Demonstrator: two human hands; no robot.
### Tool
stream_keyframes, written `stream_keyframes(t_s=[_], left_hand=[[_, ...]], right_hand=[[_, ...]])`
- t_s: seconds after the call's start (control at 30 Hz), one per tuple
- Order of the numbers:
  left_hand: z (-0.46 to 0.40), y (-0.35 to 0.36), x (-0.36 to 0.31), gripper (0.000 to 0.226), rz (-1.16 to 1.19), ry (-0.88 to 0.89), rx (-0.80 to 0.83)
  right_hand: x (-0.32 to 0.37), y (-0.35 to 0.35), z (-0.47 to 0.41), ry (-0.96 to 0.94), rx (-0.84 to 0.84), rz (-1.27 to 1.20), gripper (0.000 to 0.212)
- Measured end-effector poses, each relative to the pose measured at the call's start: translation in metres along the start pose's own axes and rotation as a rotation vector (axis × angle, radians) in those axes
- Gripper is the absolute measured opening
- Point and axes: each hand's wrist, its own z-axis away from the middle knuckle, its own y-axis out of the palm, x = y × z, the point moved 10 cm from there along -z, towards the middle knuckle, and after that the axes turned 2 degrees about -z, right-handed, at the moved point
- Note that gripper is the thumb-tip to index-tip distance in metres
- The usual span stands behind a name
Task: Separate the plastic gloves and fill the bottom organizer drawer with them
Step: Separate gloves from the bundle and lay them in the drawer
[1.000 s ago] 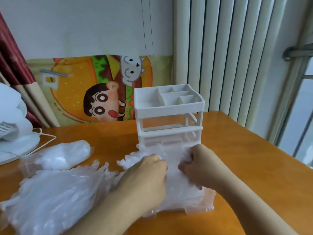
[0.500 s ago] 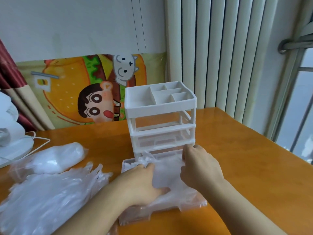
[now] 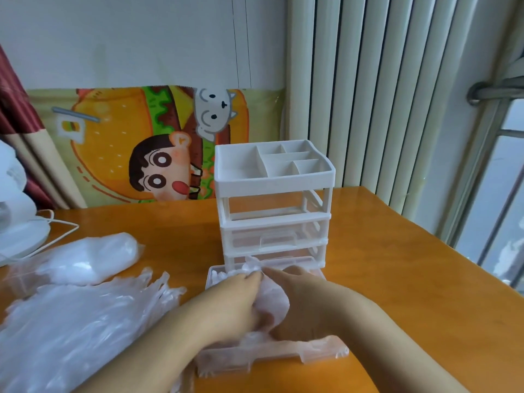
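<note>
Both hands are working inside the pulled-out bottom drawer point(image 3: 326, 350), which is lying on the counter point(image 3: 397, 279) directly in front of the organizer point(image 3: 273, 205), its long axis running left to right. The left hand point(image 3: 226, 304) and right hand point(image 3: 309, 302) are curling together over a wad of plastic gloves point(image 3: 272, 304), seemingly pinching and pressing it down, though the fingertips are hidden. The loose glove pile point(image 3: 71, 330) is lying well to the left, nearer the left hand, so that hand is probably reaching next.
</note>
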Motion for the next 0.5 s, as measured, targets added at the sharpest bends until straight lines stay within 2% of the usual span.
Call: stream_keyframes(t_s=[0.07,0.2,0.3,0.37,0.4,0.47,0.5], left_hand=[[-0.003,0.001,0.007,0.060,0.092,0.043,0.026],[-0.006,0.005,0.015,0.066,0.122,-0.058,0.083],[0.002,-0.011,0.005,0.070,0.123,-0.041,-0.018],[0.008,-0.020,-0.008,0.052,0.032,-0.019,-0.085],[0.005,-0.015,-0.010,0.038,0.024,-0.036,-0.060],[-0.003,0.001,-0.001,0.025,0.028,-0.102,0.012],[-0.005,0.006,0.004,0.030,0.021,-0.142,0.033]], right_hand=[[0.001,0.001,-0.006,0.028,0.039,0.082,0.109],[0.005,0.008,-0.020,0.083,0.139,0.243,0.106],[0.012,0.013,-0.020,0.134,0.223,0.369,0.097],[0.022,0.009,-0.019,0.130,0.231,0.455,0.077],[0.025,0.007,-0.018,0.134,0.227,0.475,0.071],[0.023,0.010,-0.020,0.139,0.217,0.445,0.075],[0.020,0.011,-0.019,0.138,0.214,0.401,0.083]])
